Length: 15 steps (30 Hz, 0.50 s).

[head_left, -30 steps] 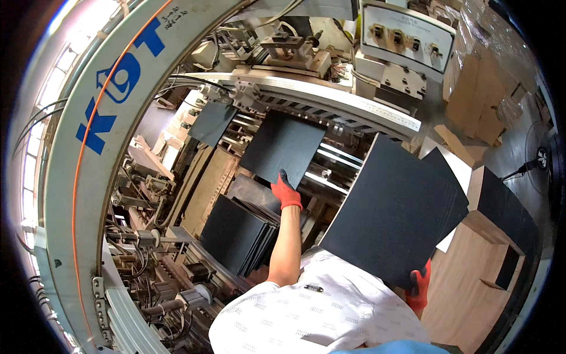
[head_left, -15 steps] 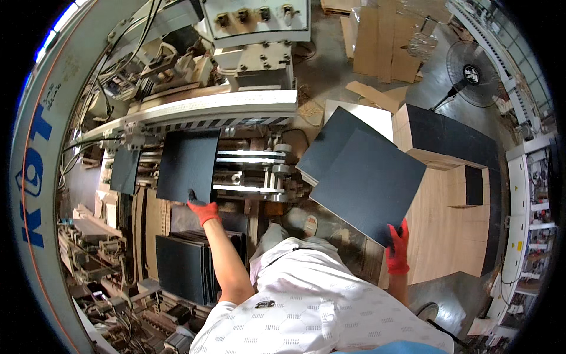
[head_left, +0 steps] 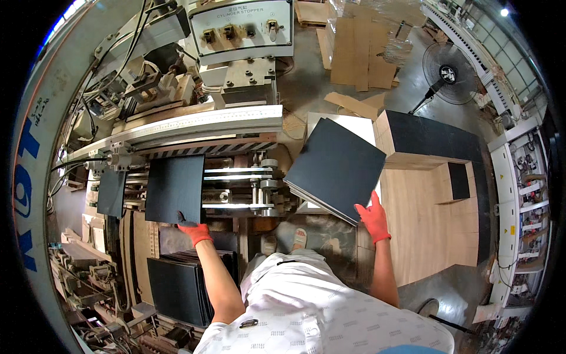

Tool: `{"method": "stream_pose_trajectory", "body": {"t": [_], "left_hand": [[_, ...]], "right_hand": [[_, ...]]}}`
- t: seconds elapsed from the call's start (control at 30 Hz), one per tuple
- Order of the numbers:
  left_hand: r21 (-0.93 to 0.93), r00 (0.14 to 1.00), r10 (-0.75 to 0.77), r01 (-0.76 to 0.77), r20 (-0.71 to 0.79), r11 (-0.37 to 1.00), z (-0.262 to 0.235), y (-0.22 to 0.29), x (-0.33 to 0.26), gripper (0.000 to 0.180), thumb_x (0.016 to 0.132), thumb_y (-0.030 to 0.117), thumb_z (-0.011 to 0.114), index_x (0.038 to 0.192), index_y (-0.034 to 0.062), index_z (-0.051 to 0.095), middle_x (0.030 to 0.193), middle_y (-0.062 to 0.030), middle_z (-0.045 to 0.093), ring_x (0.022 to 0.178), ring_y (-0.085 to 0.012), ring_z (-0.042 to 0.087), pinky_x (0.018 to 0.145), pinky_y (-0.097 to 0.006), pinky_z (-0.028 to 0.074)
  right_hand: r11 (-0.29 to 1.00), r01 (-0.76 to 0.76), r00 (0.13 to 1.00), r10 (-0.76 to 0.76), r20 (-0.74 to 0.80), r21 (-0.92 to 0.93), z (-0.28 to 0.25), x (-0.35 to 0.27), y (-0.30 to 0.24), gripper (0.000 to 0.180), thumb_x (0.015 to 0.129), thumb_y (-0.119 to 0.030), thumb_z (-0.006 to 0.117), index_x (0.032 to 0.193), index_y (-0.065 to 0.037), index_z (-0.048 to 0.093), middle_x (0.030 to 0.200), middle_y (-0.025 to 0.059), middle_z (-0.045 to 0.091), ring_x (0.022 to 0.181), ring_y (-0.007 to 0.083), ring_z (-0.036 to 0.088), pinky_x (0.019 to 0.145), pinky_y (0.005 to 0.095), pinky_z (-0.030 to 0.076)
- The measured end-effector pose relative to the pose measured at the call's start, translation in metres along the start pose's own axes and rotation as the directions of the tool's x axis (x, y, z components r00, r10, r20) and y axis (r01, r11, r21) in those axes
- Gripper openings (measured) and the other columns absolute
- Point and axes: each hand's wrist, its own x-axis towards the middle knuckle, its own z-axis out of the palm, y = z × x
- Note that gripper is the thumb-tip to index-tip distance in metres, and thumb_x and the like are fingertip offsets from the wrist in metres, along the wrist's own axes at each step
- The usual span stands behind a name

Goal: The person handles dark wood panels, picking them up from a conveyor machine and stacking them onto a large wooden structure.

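Note:
A square dark panel (head_left: 175,186) lies across the rails of a machine to my left. My left hand (head_left: 194,233), in a red glove with dark fingertips, grips its near edge; the fingers below the panel are hidden. On my right is a stack of square dark panels (head_left: 337,171) with pale layered edges. My right hand (head_left: 374,221), also red-gloved, is at the stack's near right corner, with thumb and fingers spread apart against the edge. A smaller-looking dark panel (head_left: 111,192) sits farther left on the machine.
Several dark panels stand on edge in a pile (head_left: 177,289) below the rails. A striped guide beam (head_left: 200,147) and a switch box (head_left: 242,32) rise beyond them. At right are wood-toned boards (head_left: 424,218), a standing fan (head_left: 448,74) and cardboard (head_left: 362,53).
The top panel at my right, earlier askew over the stack, now lies in line with it. My right hand has moved left with it. My left hand stays at its panel while the view shifts.

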Motion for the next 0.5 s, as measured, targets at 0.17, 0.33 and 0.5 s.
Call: {"method": "stream_pose_trajectory", "body": {"t": [0.17,0.33,0.5], "left_hand": [[-0.007,0.998,-0.026,0.026,0.053,1.000,0.001,-0.004,0.003,0.047,0.087,0.041,0.054,0.117,0.0050,0.059,0.115,-0.0109,0.062,0.099,-0.0306,0.061,0.090,-0.042,0.047],[-0.026,0.985,-0.073,0.078,0.156,0.997,0.007,-0.007,0.012,0.047,0.086,0.042,0.055,0.115,0.0048,0.060,0.112,-0.0118,0.063,0.098,-0.0315,0.061,0.090,-0.043,0.048],[0.054,0.991,-0.098,0.093,0.087,0.994,-0.007,-0.001,0.015,0.051,0.086,0.043,0.055,0.121,0.0067,0.058,0.122,-0.0101,0.058,0.106,-0.0303,0.056,0.091,-0.043,0.044]], "right_hand": [[0.935,0.215,0.964,-0.249,-0.090,-0.284,0.005,0.017,0.020,0.066,0.084,-0.026,0.068,0.141,-0.008,0.040,0.060,0.0034,0.046,0.056,0.0131,0.046,0.054,0.0316,0.041],[0.968,0.249,0.962,-0.250,-0.112,-0.018,0.021,0.025,0.024,0.068,0.086,-0.018,0.068,0.145,-0.011,0.035,0.066,-0.0057,0.042,0.058,0.0045,0.037,0.052,0.0223,0.033],[0.926,0.119,0.907,0.046,-0.420,0.359,0.044,0.007,0.083,0.047,0.091,-0.026,0.061,0.132,-0.009,0.045,0.066,-0.0043,0.047,0.056,0.0050,0.041,0.050,0.0218,0.033]]}}
